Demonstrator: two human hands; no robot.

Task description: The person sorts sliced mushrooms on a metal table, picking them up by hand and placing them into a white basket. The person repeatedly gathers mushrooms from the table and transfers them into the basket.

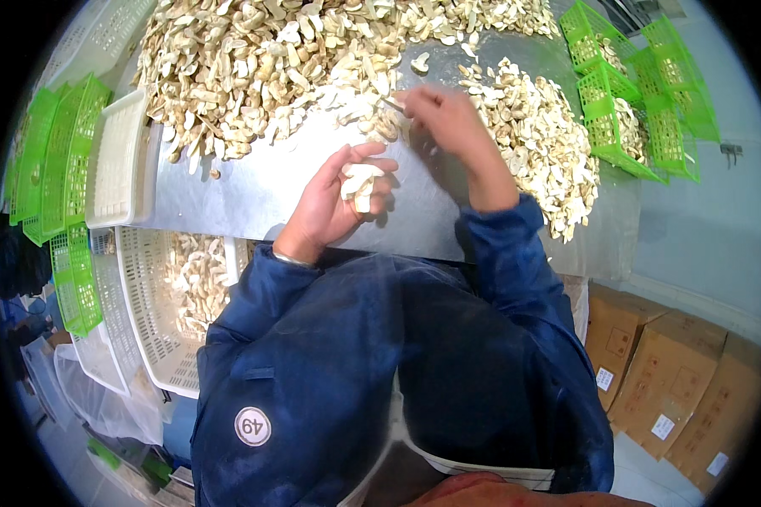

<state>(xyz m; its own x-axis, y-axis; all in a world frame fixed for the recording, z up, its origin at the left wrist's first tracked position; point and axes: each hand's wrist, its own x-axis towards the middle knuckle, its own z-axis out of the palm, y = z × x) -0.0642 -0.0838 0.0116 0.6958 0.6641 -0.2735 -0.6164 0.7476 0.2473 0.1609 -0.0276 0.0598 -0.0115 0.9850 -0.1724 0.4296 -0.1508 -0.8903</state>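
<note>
My left hand is palm up near the front of the metal table, its fingers curled around a few pale mushroom slices. Beyond it, my right hand hangs over the table, blurred, with its fingertips at the edge of the large heap of sliced mushrooms. Whether those fingers pinch a piece is not clear. A smaller heap of mushroom slices lies to the right of my right forearm. One single slice rests on bare metal just past my right hand.
Green plastic baskets with slices stand at the right edge, more green baskets at the left. Beside the heap is a white tray. Below it, a white crate holds mushroom pieces. Cardboard boxes stand at lower right.
</note>
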